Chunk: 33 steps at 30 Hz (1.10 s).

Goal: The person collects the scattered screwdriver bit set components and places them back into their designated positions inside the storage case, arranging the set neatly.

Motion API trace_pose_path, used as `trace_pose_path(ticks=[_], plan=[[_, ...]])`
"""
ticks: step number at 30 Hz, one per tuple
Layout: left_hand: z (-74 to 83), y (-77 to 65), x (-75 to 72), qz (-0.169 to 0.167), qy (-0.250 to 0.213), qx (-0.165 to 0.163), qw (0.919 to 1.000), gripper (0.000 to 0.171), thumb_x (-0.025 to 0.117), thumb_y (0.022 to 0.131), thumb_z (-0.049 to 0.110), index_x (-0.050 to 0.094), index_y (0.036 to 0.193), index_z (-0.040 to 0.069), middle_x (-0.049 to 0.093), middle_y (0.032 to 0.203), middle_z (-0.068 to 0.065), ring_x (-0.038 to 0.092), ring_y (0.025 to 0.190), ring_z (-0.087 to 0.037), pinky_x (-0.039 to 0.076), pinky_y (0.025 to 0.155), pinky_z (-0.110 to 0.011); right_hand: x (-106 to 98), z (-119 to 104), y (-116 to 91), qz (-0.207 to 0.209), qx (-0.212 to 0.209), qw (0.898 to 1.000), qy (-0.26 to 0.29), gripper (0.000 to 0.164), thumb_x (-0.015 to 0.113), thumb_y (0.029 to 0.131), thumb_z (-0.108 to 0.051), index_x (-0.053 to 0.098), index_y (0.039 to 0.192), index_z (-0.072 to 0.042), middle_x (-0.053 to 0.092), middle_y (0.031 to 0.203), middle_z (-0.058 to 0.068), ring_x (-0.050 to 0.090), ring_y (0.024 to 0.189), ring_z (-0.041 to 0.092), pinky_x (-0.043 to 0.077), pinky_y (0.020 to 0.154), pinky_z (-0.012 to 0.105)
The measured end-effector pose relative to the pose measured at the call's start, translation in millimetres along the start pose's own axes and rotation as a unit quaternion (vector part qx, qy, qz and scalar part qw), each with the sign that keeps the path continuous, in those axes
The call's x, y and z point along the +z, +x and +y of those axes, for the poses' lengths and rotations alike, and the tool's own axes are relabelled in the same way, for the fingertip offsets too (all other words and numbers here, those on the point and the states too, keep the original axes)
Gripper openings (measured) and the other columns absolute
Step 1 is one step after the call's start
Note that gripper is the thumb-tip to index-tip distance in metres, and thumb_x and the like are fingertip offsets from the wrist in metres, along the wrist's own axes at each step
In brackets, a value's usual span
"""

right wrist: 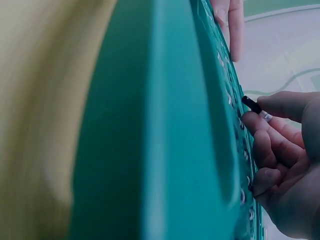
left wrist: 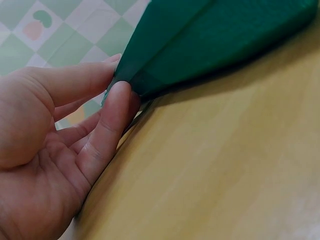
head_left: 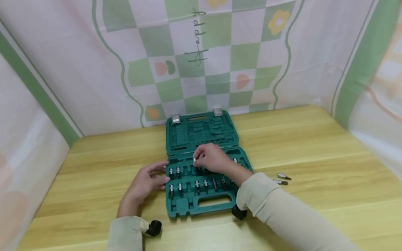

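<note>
A green tool case (head_left: 183, 206) lies unfolded on the table, with rows of bit sockets (head_left: 197, 186) seated in its slots. Over the upper row, my right hand (head_left: 211, 158) pinches a bit socket (right wrist: 253, 105) between thumb and fingertips. The held piece has a dark tip and a silver end, and is close over the tray in the right wrist view. My left hand (head_left: 147, 180) rests at the case's left side, fingers fairly straight and fingertips touching the edge (left wrist: 150, 65). Part of the upper row is hidden behind my right hand.
Two loose bit sockets (head_left: 282, 179) lie on the wooden table (head_left: 315, 212) right of the case. The case's lid (head_left: 202, 130), with two silver latches, is folded back toward a patterned cloth (head_left: 187, 36). Cloth also hangs along both sides.
</note>
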<state>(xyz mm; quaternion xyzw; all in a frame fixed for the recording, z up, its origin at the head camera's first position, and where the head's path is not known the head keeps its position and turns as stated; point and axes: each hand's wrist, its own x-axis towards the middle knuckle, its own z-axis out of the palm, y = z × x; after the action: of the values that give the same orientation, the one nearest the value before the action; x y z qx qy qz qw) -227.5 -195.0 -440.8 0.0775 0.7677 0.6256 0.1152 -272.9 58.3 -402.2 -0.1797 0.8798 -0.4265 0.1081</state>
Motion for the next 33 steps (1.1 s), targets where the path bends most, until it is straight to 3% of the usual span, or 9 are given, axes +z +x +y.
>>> trace_pose_path(ticks=[7, 13, 23, 33], plan=[[-1.5, 2.0, 0.1, 0.0, 0.0, 0.0, 1.0, 0.053, 0.064, 0.093, 0.001, 0.048, 0.143, 0.009, 0.047, 0.131, -0.022, 0.059, 0.1, -0.028, 0.057, 0.08, -0.039, 5, -4, 2, -0.016, -0.011, 1.0, -0.016, 0.009, 0.068, 0.091, -0.013, 0.067, 0.098, -0.008, 0.063, 0.079, 0.003, 0.058, 0.067, 0.019, 0.05, 0.062, 0.034], [0.2, 2.2, 0.6, 0.005, -0.003, -0.004, 1.0, 0.054, 0.064, 0.092, 0.0, 0.049, 0.143, 0.009, 0.047, 0.131, -0.021, 0.059, 0.101, -0.029, 0.057, 0.08, -0.039, 6, -7, 3, -0.023, -0.017, 0.998, -0.052, 0.004, 0.068, 0.091, -0.013, 0.068, 0.09, -0.009, 0.062, 0.076, 0.002, 0.057, 0.066, 0.018, 0.05, 0.062, 0.033], [0.3, 0.6, 0.4, 0.005, -0.003, -0.006, 1.0, 0.053, 0.063, 0.093, -0.001, 0.048, 0.143, 0.008, 0.047, 0.131, -0.021, 0.059, 0.101, -0.029, 0.057, 0.079, -0.039, 5, -12, 8, -0.052, -0.008, 0.993, -0.103, 0.01, 0.065, 0.094, -0.012, 0.071, 0.086, -0.01, 0.064, 0.073, 0.0, 0.058, 0.067, 0.017, 0.05, 0.064, 0.033], [-1.6, 1.1, -1.0, 0.004, -0.005, -0.005, 1.0, 0.054, 0.064, 0.093, 0.001, 0.048, 0.144, 0.008, 0.046, 0.132, -0.022, 0.058, 0.101, -0.029, 0.057, 0.08, -0.039, 1, -24, 15, -0.074, 0.073, 0.992, -0.072, 0.017, 0.064, 0.093, -0.009, 0.071, 0.078, -0.008, 0.067, 0.074, 0.005, 0.06, 0.067, 0.02, 0.048, 0.057, 0.031]])
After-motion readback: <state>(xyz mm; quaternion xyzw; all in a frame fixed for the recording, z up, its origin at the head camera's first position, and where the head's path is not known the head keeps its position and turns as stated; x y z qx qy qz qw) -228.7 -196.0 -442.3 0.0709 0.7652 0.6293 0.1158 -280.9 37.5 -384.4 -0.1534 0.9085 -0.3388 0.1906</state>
